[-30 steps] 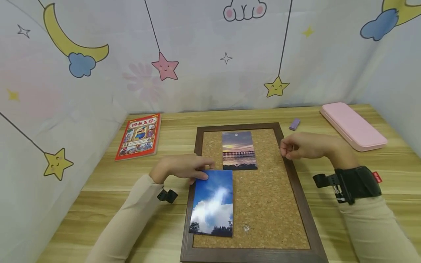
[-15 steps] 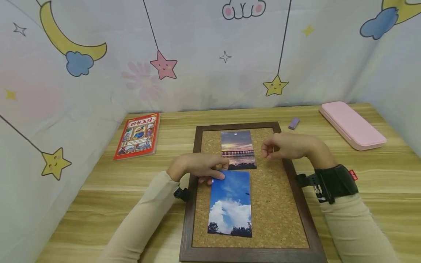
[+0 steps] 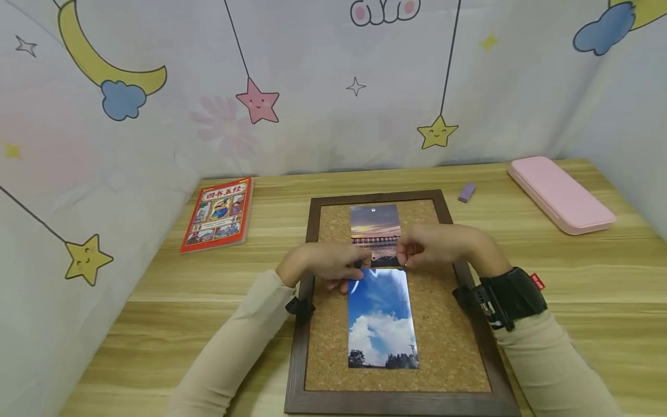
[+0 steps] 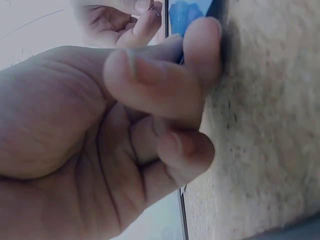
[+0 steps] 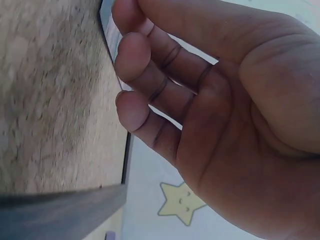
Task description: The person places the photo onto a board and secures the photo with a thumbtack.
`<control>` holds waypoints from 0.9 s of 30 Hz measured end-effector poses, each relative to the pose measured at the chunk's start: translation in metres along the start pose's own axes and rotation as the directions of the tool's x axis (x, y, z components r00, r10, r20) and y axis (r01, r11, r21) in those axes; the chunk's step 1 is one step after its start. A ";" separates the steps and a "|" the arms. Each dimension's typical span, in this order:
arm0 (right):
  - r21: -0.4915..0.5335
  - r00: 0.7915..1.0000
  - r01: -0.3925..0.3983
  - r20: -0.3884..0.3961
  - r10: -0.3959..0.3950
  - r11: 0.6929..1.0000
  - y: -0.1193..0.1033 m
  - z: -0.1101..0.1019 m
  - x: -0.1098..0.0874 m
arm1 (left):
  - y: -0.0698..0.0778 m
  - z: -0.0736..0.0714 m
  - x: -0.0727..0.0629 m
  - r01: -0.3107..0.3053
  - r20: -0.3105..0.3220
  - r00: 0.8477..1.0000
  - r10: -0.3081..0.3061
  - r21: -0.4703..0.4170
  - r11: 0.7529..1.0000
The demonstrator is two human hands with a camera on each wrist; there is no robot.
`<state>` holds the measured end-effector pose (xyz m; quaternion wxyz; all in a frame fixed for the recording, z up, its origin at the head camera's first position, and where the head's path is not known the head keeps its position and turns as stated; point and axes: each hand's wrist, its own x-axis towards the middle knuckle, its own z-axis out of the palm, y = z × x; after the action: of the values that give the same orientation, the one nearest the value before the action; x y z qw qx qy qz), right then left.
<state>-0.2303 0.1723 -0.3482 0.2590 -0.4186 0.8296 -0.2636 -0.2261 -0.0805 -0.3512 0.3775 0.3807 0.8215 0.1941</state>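
My left hand holds the upper left corner of a photo of blue sky and white clouds, thumb on top and fingers beneath. The photo lies over the lower middle of a cork board with a dark brown frame. Above it, a sunset pier photo is fixed by a pushpin at its top edge. My right hand is at the cloud photo's upper right corner, thumb and index finger pinching a tiny pushpin. Its thin point shows between the fingertips in the left wrist view.
A red-covered book lies at the back left of the wooden table. At the back right are a small purple eraser-like block and a pink case. A curtain printed with stars hangs behind.
My left hand has slid the cloud photo rightward from the board's left edge to below the pier photo. My right hand has come left from the frame's right side to the photo's top.
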 end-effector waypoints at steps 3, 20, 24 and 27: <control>-0.007 1.000 0.006 0.005 -0.006 1.000 -0.004 0.001 0.005 | 0.001 0.001 0.000 0.007 -0.008 1.000 -0.007 0.020 1.000; 0.053 0.999 -0.012 0.045 0.009 0.999 -0.014 0.023 0.027 | 0.002 0.005 0.006 0.012 -0.010 1.000 -0.013 -0.022 1.000; 0.039 1.000 0.002 0.030 -0.003 0.999 -0.016 0.025 0.030 | 0.001 0.005 0.007 0.011 -0.005 1.000 -0.011 -0.033 0.999; 0.019 1.000 0.009 0.020 -0.009 1.000 -0.017 0.027 0.032 | 0.000 0.005 0.007 0.010 0.000 1.000 -0.010 -0.046 0.999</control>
<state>-0.2200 0.1315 -0.3635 0.2702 -0.4226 0.8224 -0.2683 -0.2254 -0.0747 -0.3578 0.3869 0.3678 0.8189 0.2108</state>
